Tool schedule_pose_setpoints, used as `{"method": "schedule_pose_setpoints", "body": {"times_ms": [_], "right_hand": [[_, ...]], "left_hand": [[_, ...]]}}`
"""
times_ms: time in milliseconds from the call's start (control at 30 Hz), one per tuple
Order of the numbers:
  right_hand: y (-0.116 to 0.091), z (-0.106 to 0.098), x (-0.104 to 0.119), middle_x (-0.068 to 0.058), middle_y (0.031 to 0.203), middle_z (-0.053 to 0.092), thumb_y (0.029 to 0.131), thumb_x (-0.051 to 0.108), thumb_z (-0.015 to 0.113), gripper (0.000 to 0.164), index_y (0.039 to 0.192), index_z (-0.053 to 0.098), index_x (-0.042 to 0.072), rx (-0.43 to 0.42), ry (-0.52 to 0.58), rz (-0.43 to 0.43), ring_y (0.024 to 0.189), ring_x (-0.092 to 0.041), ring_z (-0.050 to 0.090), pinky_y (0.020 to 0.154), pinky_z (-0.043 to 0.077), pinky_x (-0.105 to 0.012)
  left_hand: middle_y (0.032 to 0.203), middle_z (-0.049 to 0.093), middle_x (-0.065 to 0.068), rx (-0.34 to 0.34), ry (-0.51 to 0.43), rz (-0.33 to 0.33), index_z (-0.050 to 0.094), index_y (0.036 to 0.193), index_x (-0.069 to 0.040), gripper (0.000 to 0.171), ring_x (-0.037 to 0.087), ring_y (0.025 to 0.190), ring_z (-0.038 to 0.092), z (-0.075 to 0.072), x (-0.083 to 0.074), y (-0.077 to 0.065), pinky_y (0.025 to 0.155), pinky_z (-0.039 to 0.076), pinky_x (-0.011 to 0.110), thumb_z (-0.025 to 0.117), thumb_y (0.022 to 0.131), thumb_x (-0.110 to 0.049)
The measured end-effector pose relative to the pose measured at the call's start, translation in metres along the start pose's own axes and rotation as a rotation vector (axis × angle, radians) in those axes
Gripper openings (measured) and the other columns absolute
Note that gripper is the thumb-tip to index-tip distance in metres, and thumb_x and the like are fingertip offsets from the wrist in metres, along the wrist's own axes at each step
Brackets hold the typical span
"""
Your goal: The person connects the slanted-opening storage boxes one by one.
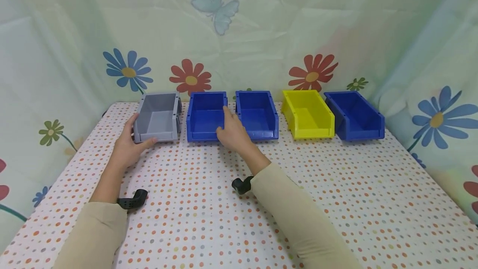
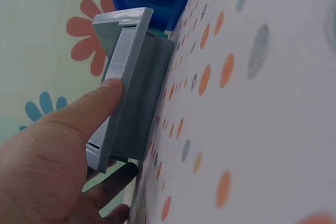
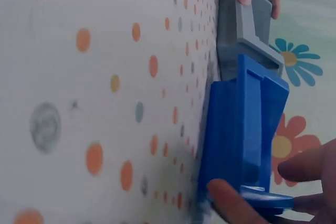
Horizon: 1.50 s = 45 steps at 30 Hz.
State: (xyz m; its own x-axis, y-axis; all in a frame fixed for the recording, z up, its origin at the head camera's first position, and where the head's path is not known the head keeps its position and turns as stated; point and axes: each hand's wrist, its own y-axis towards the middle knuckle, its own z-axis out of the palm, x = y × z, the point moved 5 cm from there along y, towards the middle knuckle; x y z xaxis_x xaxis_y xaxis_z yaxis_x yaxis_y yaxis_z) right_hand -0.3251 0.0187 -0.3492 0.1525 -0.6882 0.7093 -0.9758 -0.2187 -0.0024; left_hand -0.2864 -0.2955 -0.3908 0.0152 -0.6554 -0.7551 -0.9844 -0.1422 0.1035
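Note:
My left hand [image 1: 128,146] holds a grey storage bin [image 1: 157,136] at the left end of the row. Its thumb [image 2: 100,100] presses the front lip, and the other fingers lie along the left side, partly hidden. A wide blue storage bin [image 1: 203,128] stands beside it, a narrow gap between them. At that bin's right wall is my right hand [image 1: 234,134], gripping the edge with thumb and fingers. In the right wrist view the fingers straddle the near end of the blue bin [image 3: 223,124]; some are cut off by the frame. Both bins look empty inside.
Right of my right hand stands a second blue bin [image 1: 257,121], close by. Further right are a yellow bin [image 1: 311,132] and another blue bin [image 1: 360,134], side by side. A dotted cloth [image 1: 209,219] covers the table; a flowered curtain [image 1: 254,32] hangs behind.

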Motion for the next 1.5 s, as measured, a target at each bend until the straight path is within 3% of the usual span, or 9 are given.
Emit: {"method": "schedule_pose_setpoints", "body": {"times_ms": [167, 233, 400, 500, 733, 833, 1000, 1233, 1500], "right_hand": [[0.0021, 0.0001, -0.0069, -0.018, 0.165, 0.035, 0.102, 0.004, 0.048, 0.065, 0.164, 0.029, 0.013, -0.076, 0.100, -0.023, 0.136, -0.040, 0.055, 0.111, 0.051, -0.050], [0.0022, 0.0002, -0.0084, -0.018, 0.163, 0.039, 0.102, 0.002, 0.047, 0.064, 0.163, 0.031, 0.013, -0.089, 0.128, -0.029, 0.112, -0.039, 0.070, 0.097, 0.059, -0.045], [0.0020, 0.0015, -0.0087, -0.018, 0.157, 0.043, 0.101, 0.003, 0.050, 0.065, 0.162, 0.032, 0.014, -0.100, 0.133, -0.025, 0.075, -0.032, 0.074, 0.079, 0.062, -0.036], [0.0030, 0.0039, -0.0065, -0.018, 0.156, 0.043, 0.102, 0.005, 0.051, 0.065, 0.163, 0.031, 0.014, -0.091, 0.133, -0.037, 0.065, -0.029, 0.074, 0.072, 0.061, -0.032], [0.0040, 0.0067, -0.0066, -0.015, 0.142, 0.052, 0.102, 0.007, 0.052, 0.063, 0.162, 0.034, 0.014, -0.114, 0.152, -0.064, 0.077, -0.022, 0.065, 0.081, 0.059, -0.037], [0.0035, 0.0063, -0.0083, -0.014, 0.137, 0.053, 0.102, 0.007, 0.051, 0.063, 0.161, 0.035, 0.015, -0.127, 0.184, -0.064, 0.078, -0.025, 0.065, 0.075, 0.060, -0.034], [0.0028, 0.0041, -0.0085, -0.015, 0.155, 0.043, 0.101, 0.006, 0.049, 0.064, 0.162, 0.033, 0.017, -0.140, 0.284, -0.060, 0.069, -0.036, 0.072, 0.059, 0.062, -0.032], [0.0059, 0.0028, -0.0055, -0.012, 0.160, 0.040, 0.102, 0.006, 0.047, 0.064, 0.163, 0.033, 0.021, -0.139, 0.381, -0.061, 0.073, -0.042, 0.072, 0.068, 0.065, -0.046], [0.0081, 0.0068, -0.0031, -0.015, 0.156, 0.043, 0.101, 0.003, 0.049, 0.065, 0.162, 0.034, 0.019, -0.135, 0.441, -0.081, 0.067, -0.030, 0.068, 0.069, 0.065, -0.050]], "left_hand": [[0.172, 0.014, 0.023, 0.005, -0.024, -0.011, 0.000, 0.168, -0.030, 0.107, 0.054, 0.152, 0.025, 0.0014, -0.0003, 0.0015, 0.119, 0.029, 0.070, 0.077, 0.095, -0.035], [0.172, 0.014, 0.023, 0.009, -0.027, -0.012, 0.000, 0.168, -0.030, 0.106, 0.054, 0.153, 0.025, 0.0015, -0.0013, 0.0024, 0.119, 0.029, 0.070, 0.077, 0.094, -0.033], [0.172, 0.015, 0.022, 0.020, -0.043, -0.014, 0.002, 0.168, -0.031, 0.106, 0.052, 0.154, 0.024, 0.0012, -0.0016, 0.0027, 0.120, 0.029, 0.069, 0.078, 0.094, -0.031], [0.173, 0.014, 0.021, 0.017, -0.048, -0.022, 0.001, 0.168, -0.032, 0.107, 0.052, 0.154, 0.024, -0.0007, 0.0015, 0.0009, 0.120, 0.029, 0.069, 0.078, 0.094, -0.033], [0.172, 0.014, 0.022, 0.006, -0.054, -0.028, 0.000, 0.168, -0.031, 0.108, 0.052, 0.154, 0.025, -0.0017, 0.0044, -0.0013, 0.119, 0.030, 0.069, 0.078, 0.093, -0.035], [0.172, 0.015, 0.022, 0.004, -0.055, -0.030, 0.001, 0.168, -0.031, 0.108, 0.052, 0.153, 0.025, -0.0009, 0.0039, -0.0001, 0.119, 0.031, 0.069, 0.079, 0.093, -0.034], [0.173, 0.014, 0.020, 0.006, -0.048, -0.024, 0.002, 0.168, -0.032, 0.107, 0.051, 0.154, 0.025, 0.0000, 0.0029, 0.0021, 0.119, 0.031, 0.068, 0.078, 0.093, -0.033], [0.173, 0.016, 0.020, -0.001, -0.052, -0.024, 0.003, 0.168, -0.033, 0.105, 0.050, 0.154, 0.025, 0.0003, 0.0035, 0.0043, 0.120, 0.030, 0.067, 0.078, 0.094, -0.031], [0.172, 0.017, 0.021, 0.003, -0.046, -0.029, 0.003, 0.168, -0.035, 0.105, 0.049, 0.154, 0.026, 0.0002, 0.0048, 0.0053, 0.120, 0.031, 0.067, 0.078, 0.094, -0.030]]}}
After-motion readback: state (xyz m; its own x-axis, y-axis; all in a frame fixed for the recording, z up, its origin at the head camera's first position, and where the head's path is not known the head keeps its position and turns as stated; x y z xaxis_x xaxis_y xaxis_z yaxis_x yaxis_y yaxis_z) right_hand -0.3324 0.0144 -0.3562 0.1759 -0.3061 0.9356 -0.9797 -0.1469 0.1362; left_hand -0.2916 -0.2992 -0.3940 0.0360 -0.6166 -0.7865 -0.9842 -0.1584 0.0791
